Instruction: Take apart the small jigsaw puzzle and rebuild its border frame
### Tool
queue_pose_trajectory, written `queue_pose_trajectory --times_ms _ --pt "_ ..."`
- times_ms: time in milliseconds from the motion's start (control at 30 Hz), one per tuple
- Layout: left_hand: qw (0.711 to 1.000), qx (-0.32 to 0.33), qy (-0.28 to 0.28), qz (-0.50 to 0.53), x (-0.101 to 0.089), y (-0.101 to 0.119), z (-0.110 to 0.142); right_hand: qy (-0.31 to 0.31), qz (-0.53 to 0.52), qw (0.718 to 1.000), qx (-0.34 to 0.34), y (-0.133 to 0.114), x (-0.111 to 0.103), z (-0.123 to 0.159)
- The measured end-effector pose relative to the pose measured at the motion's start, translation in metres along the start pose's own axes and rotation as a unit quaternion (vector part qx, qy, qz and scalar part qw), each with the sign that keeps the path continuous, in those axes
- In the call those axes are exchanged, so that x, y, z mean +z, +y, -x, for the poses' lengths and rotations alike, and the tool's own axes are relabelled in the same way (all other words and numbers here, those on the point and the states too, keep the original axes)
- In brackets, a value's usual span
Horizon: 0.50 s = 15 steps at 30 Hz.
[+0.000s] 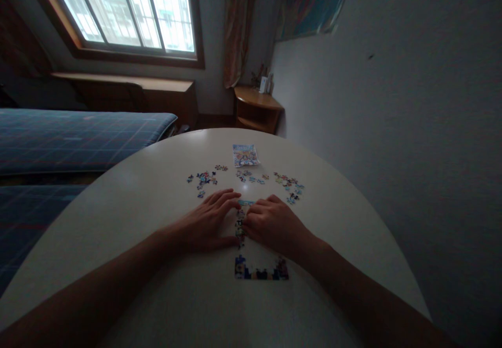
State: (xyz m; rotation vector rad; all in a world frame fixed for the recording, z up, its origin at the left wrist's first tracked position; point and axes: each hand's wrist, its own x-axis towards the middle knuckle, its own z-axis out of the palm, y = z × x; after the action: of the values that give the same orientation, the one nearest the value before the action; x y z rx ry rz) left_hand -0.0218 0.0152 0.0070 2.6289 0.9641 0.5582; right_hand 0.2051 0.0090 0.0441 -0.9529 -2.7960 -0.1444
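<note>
A partly built jigsaw frame (pixel 261 273) lies on the white round table (pixel 164 285), its bottom edge and left side joined. My left hand (pixel 207 222) rests flat beside the frame's left side, fingers stretched out toward the top corner. My right hand (pixel 270 222) lies over the frame with fingers curled, their tips pressed on the left border pieces; whether it holds a piece is hidden. Loose puzzle pieces (pixel 204 180) lie scattered beyond the hands, with more pieces to the right (pixel 289 183).
A small printed picture card (pixel 245 155) lies at the table's far side. A bed with a blue checked cover (pixel 78 136) stands left. A wooden corner shelf (pixel 257 108) and a window are behind; a wall runs along the right.
</note>
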Motion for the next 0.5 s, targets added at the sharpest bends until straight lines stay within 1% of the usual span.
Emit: queue_pose_trajectory --times_ms 200,500 --pt "1.0 0.003 0.0 0.002 0.0 -0.001 0.0 0.026 -0.016 0.999 -0.017 0.006 0.006 0.001" --pt "1.0 0.001 -0.005 -0.013 -0.001 0.001 0.0 0.034 -0.042 0.998 -0.037 0.014 0.011 0.004"
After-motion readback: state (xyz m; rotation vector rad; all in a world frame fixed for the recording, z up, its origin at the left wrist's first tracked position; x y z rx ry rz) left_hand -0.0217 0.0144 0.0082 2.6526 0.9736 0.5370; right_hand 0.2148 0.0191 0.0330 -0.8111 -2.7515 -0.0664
